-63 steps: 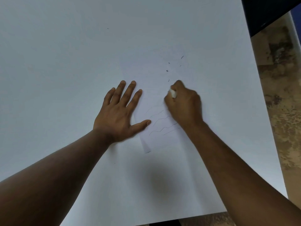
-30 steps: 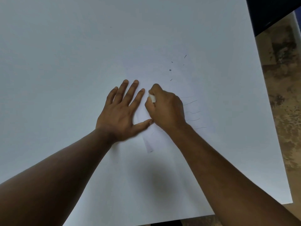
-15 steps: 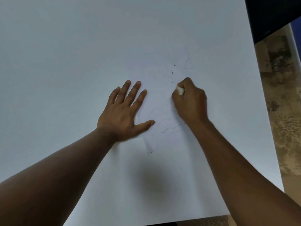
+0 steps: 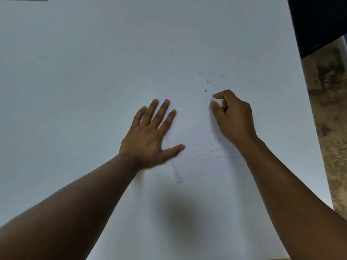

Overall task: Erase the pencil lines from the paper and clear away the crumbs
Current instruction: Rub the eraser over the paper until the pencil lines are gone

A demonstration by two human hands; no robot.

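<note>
White table (image 4: 75,72) carries the paper (image 4: 187,102), pinned flat by the open left hand (image 4: 148,136). Right hand (image 4: 232,117), fingers gripping the eraser (image 4: 217,101), has swung back right; wavy lines (image 4: 206,147) remain, crumbs (image 4: 205,91) uncleared.

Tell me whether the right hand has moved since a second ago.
Yes. The right hand, gripping the eraser, moved rightward away from the flat left hand.

One view only, from up on the person's head. Looks forward and down at the white table (image 4: 75,72), quite near. Both arms reach in from the near edge. Floor (image 4: 330,128) and a dark thing (image 4: 319,21) at the far right.
</note>
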